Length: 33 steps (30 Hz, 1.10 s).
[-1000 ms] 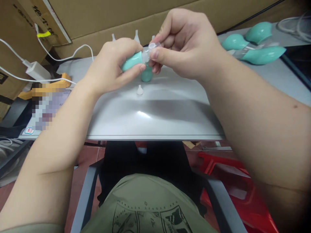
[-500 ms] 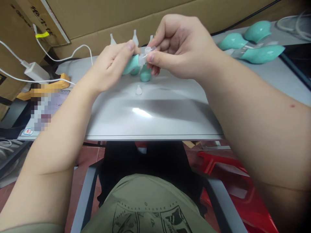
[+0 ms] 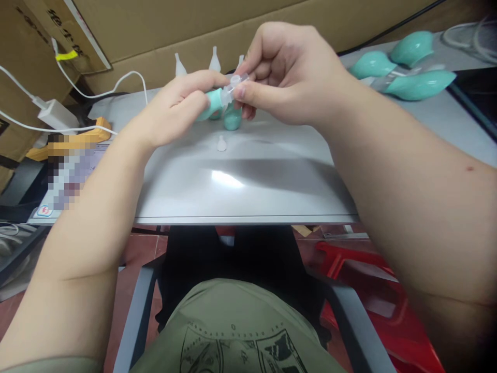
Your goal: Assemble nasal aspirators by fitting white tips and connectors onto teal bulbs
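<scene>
My left hand (image 3: 180, 103) is wrapped round a teal bulb (image 3: 213, 102), which lies sideways above the table. At the bulb's right end is a clear plastic piece (image 3: 230, 93), pinched between the thumb and fingers of my right hand (image 3: 283, 77). Just below my hands, another teal bulb (image 3: 232, 119) stands on the table, its top partly hidden. A small white cone-shaped tip (image 3: 221, 144) sits upright on the grey table (image 3: 186, 181). Behind my hands stand white pointed tips (image 3: 215, 59), partly hidden by my fingers.
Several teal bulbs with clear parts (image 3: 421, 85) lie at the back right. On the left are a white charger (image 3: 58, 115), cables, an orange object (image 3: 103, 129) and a blurred phone-like item. Cardboard (image 3: 155, 31) stands behind the table; a red stool (image 3: 334, 259) is below right.
My left fingers have shifted on the teal bulb, the index finger now stretching toward the clear piece and the thumb drawn back. My right hand has hardly moved.
</scene>
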{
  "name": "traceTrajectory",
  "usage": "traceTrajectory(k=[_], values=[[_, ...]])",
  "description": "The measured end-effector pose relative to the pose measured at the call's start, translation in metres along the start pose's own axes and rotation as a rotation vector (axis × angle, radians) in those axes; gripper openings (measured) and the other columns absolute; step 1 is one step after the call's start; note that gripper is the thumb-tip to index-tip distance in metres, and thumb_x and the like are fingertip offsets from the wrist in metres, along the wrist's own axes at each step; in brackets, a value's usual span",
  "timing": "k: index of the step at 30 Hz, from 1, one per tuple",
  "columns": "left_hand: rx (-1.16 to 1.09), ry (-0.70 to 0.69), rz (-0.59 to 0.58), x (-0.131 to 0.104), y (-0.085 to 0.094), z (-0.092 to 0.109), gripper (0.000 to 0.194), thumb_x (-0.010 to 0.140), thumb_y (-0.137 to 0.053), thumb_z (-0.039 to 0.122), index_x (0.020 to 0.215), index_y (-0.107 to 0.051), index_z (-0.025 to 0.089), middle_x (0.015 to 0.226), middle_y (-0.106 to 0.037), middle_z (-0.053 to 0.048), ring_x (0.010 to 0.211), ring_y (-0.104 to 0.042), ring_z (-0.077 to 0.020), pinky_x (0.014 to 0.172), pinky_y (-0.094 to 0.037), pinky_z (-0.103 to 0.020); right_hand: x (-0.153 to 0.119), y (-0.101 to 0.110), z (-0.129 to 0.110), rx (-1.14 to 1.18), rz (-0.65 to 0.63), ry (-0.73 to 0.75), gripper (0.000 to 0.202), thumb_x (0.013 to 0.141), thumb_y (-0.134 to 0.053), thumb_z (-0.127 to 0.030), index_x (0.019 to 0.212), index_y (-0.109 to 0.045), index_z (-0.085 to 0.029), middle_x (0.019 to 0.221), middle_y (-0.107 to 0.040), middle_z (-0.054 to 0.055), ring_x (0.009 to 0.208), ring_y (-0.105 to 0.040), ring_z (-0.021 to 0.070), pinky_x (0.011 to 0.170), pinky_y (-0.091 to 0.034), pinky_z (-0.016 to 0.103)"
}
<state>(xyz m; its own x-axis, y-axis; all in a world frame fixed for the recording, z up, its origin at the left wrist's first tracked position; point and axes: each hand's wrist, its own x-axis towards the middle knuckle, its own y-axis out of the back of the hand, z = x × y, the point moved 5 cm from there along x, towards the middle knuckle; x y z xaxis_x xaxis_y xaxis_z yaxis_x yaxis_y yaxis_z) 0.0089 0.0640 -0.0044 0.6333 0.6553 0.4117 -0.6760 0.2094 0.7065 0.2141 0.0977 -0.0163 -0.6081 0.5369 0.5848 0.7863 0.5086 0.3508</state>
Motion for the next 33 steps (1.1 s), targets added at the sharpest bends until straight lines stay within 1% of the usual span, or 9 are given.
traceTrajectory(k=[4,7,11,14,17,20,27,30,33], values=[[0.0,-0.086,-0.045,-0.005,-0.002,0.006,0.046,0.091,-0.092,0.045,0.135,-0.086,0.033,0.142,-0.088,-0.007,0.121,-0.08,-0.038,0.108,-0.065,-0.058,0.0,0.002,-0.001,-0.013,-0.01,-0.008,0.046,0.091,-0.105,-0.046,0.098,-0.064,-0.026,0.087,-0.08,-0.005,0.068,-0.078,0.0104,0.056,-0.064,0.02],[0.02,-0.062,-0.06,-0.007,-0.001,0.007,0.043,0.105,-0.084,0.068,0.133,-0.086,0.036,0.138,-0.089,-0.007,0.119,-0.08,-0.0373,0.11,-0.065,-0.059,0.0,0.002,-0.002,-0.02,-0.019,-0.021,0.049,0.09,-0.107,-0.049,0.096,-0.064,-0.025,0.087,-0.08,-0.005,0.068,-0.078,0.0099,0.056,-0.064,0.019],[0.033,-0.017,-0.086,-0.005,0.002,0.0,0.065,0.116,-0.058,0.089,0.137,-0.086,0.034,0.132,-0.088,-0.008,0.115,-0.074,-0.0344,0.113,-0.064,-0.058,0.0,0.003,-0.004,-0.017,-0.008,-0.035,0.051,0.09,-0.107,-0.051,0.097,-0.064,-0.025,0.09,-0.081,-0.003,0.07,-0.08,0.0116,0.06,-0.067,0.021],[0.032,-0.055,-0.084,-0.007,0.004,0.0,0.068,0.104,-0.084,0.078,0.156,-0.078,0.035,0.152,-0.084,-0.006,0.132,-0.074,-0.0384,0.119,-0.064,-0.059,0.0,0.004,-0.005,-0.017,-0.008,-0.039,0.05,0.091,-0.106,-0.051,0.099,-0.063,-0.026,0.089,-0.082,-0.004,0.071,-0.081,0.0121,0.061,-0.068,0.022],[0.092,-0.078,-0.118,-0.009,0.002,0.006,0.082,0.089,-0.098,0.068,0.162,-0.075,0.04,0.147,-0.085,-0.003,0.138,-0.076,-0.0409,0.117,-0.068,-0.06,0.0,0.004,-0.005,-0.028,-0.013,-0.038,0.05,0.092,-0.105,-0.052,0.099,-0.062,-0.027,0.087,-0.082,-0.004,0.071,-0.081,0.012,0.061,-0.067,0.021],[0.156,-0.057,-0.139,-0.01,0.0,0.011,0.068,0.097,-0.087,0.066,0.161,-0.076,0.045,0.142,-0.087,-0.003,0.134,-0.079,-0.0394,0.108,-0.069,-0.059,0.0,0.005,-0.004,-0.023,-0.009,-0.038,0.054,0.091,-0.107,-0.056,0.099,-0.062,-0.026,0.086,-0.082,-0.003,0.07,-0.081,0.0122,0.059,-0.066,0.02],[0.09,-0.054,-0.067,-0.008,-0.001,0.017,0.045,0.107,-0.079,0.068,0.132,-0.085,0.031,0.131,-0.089,-0.007,0.116,-0.08,-0.0322,0.109,-0.067,-0.051,-0.002,0.002,-0.01,-0.032,-0.004,-0.09,0.051,0.086,-0.105,-0.051,0.098,-0.062,-0.027,0.081,-0.077,-0.005,0.07,-0.08,0.0126,0.061,-0.065,0.024],[0.125,-0.006,-0.044,-0.009,0.0,0.019,0.035,0.105,-0.077,0.054,0.13,-0.083,0.03,0.138,-0.089,-0.004,0.12,-0.079,-0.0309,0.116,-0.067,-0.049,-0.006,0.0,-0.018,-0.036,0.053,-0.179,0.042,0.088,-0.099,-0.045,0.1,-0.063,-0.028,0.084,-0.077,-0.004,0.074,-0.08,0.0121,0.066,-0.067,0.024],[0.18,0.004,-0.055,-0.01,0.001,0.021,0.054,0.091,-0.078,0.036,0.144,-0.08,0.028,0.151,-0.086,-0.003,0.127,-0.079,-0.0321,0.122,-0.066,-0.048,-0.01,-0.002,-0.024,-0.034,0.081,-0.223,0.032,0.092,-0.093,-0.038,0.101,-0.064,-0.028,0.085,-0.078,-0.003,0.075,-0.079,0.0125,0.067,-0.066,0.025]])
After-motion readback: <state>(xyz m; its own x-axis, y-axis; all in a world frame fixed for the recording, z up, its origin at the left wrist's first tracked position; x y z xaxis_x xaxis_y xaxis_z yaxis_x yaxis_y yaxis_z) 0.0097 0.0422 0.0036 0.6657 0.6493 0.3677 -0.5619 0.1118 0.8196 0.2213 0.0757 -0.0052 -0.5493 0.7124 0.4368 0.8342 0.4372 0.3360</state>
